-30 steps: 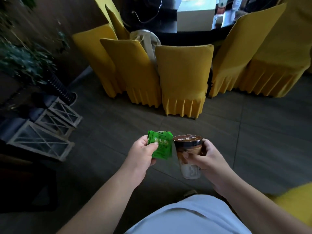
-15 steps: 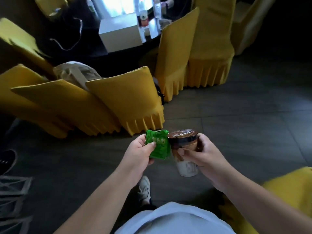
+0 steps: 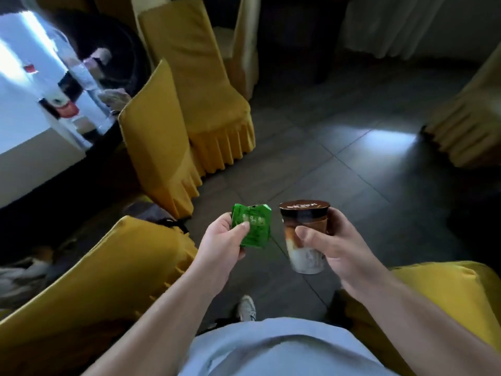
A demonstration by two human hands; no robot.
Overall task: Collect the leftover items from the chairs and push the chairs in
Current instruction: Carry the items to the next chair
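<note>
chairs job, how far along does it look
Done: two leftovers look collected, the left hand pinching a green packet, the right hand gripping a lidded coffee cup. In hand: carrying both. Left: the nearest yellow chair seems to hold a dark item on its seat.

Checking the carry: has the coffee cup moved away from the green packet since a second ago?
Yes. The coffee cup in the right hand now shows floor between it and the green packet; earlier they touched.

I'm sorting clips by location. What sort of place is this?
Probably a restaurant or banquet room: chairs in pleated yellow fabric covers stand round a dark glossy table on a grey tiled floor.
</note>
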